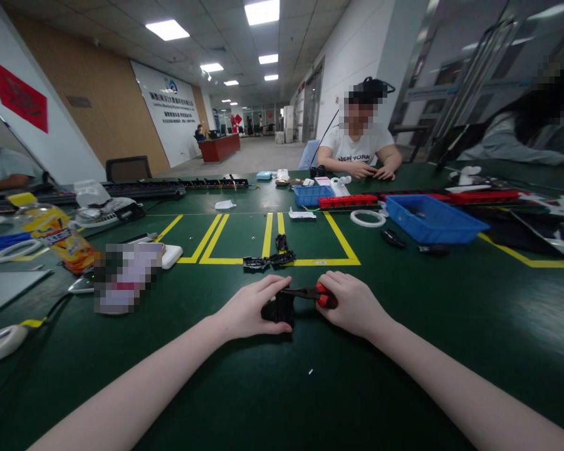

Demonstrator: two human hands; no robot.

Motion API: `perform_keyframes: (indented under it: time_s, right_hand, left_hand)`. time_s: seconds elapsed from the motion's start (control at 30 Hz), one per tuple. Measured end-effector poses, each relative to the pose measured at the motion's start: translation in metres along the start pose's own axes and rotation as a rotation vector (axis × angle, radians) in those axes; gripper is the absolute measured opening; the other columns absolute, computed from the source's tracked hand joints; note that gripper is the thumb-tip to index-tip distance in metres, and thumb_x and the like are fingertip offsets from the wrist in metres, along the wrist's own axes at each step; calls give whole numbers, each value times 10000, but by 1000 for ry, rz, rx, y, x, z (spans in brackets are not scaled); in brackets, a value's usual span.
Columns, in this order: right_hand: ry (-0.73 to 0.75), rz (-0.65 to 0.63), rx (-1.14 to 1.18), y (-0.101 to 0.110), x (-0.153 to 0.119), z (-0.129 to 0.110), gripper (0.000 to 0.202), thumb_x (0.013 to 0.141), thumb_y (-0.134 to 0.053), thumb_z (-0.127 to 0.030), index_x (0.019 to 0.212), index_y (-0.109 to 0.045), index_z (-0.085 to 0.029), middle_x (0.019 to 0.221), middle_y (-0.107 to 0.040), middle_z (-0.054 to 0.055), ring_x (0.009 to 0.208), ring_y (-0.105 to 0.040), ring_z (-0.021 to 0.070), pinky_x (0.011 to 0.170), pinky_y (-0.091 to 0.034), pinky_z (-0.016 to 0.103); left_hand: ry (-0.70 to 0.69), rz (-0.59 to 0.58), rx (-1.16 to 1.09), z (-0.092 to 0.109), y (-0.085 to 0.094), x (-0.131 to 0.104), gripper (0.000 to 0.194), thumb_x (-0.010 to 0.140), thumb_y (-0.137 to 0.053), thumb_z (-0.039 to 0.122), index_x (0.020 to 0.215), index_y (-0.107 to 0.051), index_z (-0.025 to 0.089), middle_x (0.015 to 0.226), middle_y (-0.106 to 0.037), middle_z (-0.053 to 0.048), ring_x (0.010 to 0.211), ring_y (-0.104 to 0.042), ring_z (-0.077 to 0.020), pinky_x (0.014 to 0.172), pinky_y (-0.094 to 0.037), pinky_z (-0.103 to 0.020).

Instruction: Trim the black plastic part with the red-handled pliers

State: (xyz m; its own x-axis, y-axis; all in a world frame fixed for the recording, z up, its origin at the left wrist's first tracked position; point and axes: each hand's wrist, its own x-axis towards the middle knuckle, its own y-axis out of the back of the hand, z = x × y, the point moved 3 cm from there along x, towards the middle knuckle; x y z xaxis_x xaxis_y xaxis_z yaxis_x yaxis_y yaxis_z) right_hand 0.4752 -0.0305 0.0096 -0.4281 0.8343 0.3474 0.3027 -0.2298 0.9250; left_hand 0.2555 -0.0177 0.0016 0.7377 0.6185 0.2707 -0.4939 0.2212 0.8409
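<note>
My left hand (254, 308) is closed round a small black part (284, 308), with thumb below and fingers above. My right hand (350, 304) grips red-handled pliers (322, 294), whose dark jaws point left and reach the upper edge of the black part. Whether the jaws are clamped on it is too small to tell. Just beyond my hands, several black pieces (269, 260) lie on the green table (385, 388) near the yellow tape lines. A tiny white scrap (311, 371) lies nearer to me.
A blue tray (432, 219) stands at the right, beside a white ring (367, 218). At the left are a drink bottle (59, 235), a white power bank (171, 256) and a tape measure (2, 343). A person (360, 138) sits across the table.
</note>
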Motion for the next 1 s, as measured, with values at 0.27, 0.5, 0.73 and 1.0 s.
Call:
perform_keyframes:
  time_s: [0.27, 0.5, 0.73, 1.0]
  right_hand:
    - [-12, 14, -5, 0, 0, 0, 102, 744, -613, -222, 831, -567, -195, 855, -635, 48, 761, -573, 195, 680, -432, 313]
    - [-20, 15, 22, -2, 0, 2, 109, 726, -620, -220, 811, -555, -200, 845, -626, 39, 760, -575, 191, 671, -431, 301]
    - [-91, 38, 70, 1, 0, 4, 93, 733, -610, -217, 804, -552, -206, 845, -619, 40, 769, -582, 197, 668, -448, 302]
    - [-119, 60, 103, 2, 0, 5, 58, 770, -583, -243, 793, -539, -214, 828, -613, 38, 740, -572, 188, 647, -454, 297]
  left_hand:
    - [19, 4, 18, -1, 0, 0, 971, 711, -786, 504, 1497, -266, 271, 1431, -455, -108, 1272, -474, -320, 1057, -420, -503]
    - [57, -6, -20, -2, -1, -1, 958, 746, -767, 468, 1511, -221, 282, 1491, -393, -100, 1329, -430, -309, 1088, -397, -476]
    - [64, 86, 8, -5, -1, -3, 882, 793, -722, 455, 1504, -242, 252, 1409, -502, -112, 1254, -502, -295, 1043, -436, -472]
    - [-30, 158, -25, 1, 6, -7, 646, 869, -583, 264, 1457, -320, 211, 1257, -593, -107, 1092, -593, -247, 944, -499, -394]
